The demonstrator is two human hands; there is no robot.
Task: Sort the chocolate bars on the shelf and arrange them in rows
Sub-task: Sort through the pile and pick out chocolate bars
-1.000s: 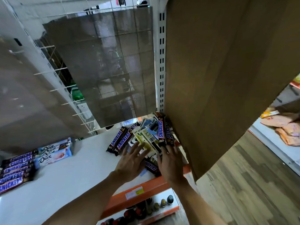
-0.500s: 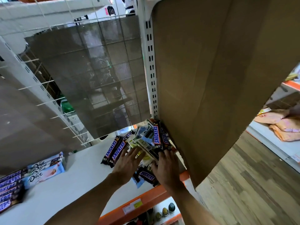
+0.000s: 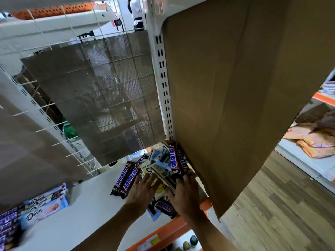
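Note:
A mixed heap of chocolate bars [image 3: 163, 165] lies at the right end of the white shelf [image 3: 87, 211], against a cardboard wall. Two brown Snickers bars [image 3: 126, 178] lie side by side at the heap's left, and two more Snickers bars [image 3: 176, 160] stand on edge by the cardboard. My left hand [image 3: 141, 192] rests flat on the heap with fingers spread. My right hand [image 3: 184, 194] presses on the heap's right side, fingertips on the upright Snickers. Another Snickers bar [image 3: 164, 207] lies under both wrists. At the shelf's left end, Dove bars [image 3: 43, 209] and purple Snickers bars [image 3: 9, 225] sit in rows.
A large cardboard sheet [image 3: 235, 105] walls off the shelf's right side. Wire mesh [image 3: 101, 98] backs the shelf. The orange shelf edge [image 3: 163, 232] runs along the front, with small jars [image 3: 188, 241] below. Wooden floor [image 3: 281, 205] lies to the right.
Both hands have stayed on the heap, sliding slightly deeper into it. My head has tilted up, so the shelf and bars sit lower in view.

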